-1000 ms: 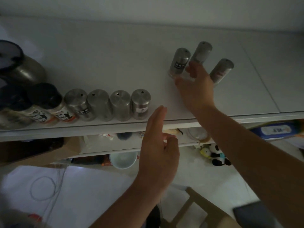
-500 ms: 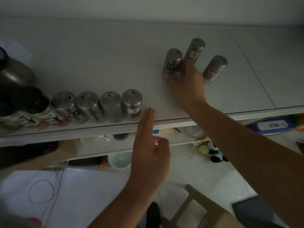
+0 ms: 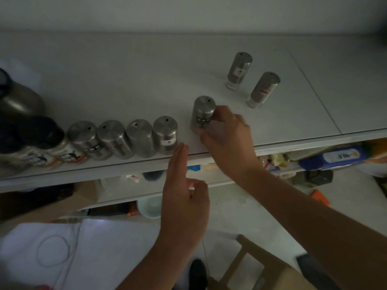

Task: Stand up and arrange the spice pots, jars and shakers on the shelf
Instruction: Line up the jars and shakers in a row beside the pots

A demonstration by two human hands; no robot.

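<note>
Gripping 1 steel shaker (image 3: pixel 203 110), right hand (image 3: pixel 228 141), base part-hidden; left hand (image 3: pixel 184 201) extended, empty.

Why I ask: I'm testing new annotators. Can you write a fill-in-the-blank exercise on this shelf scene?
1. The right hand grips a steel cylindrical shaker that stands ____, not lying.
2. The row of steel shakers at the front edge of the white shelf counts ____ shakers.
3. Farther back, ____ steel shakers with clear bases stand apart.
4. The left hand holds ____.
Missing words: upright; four; two; nothing.
</note>
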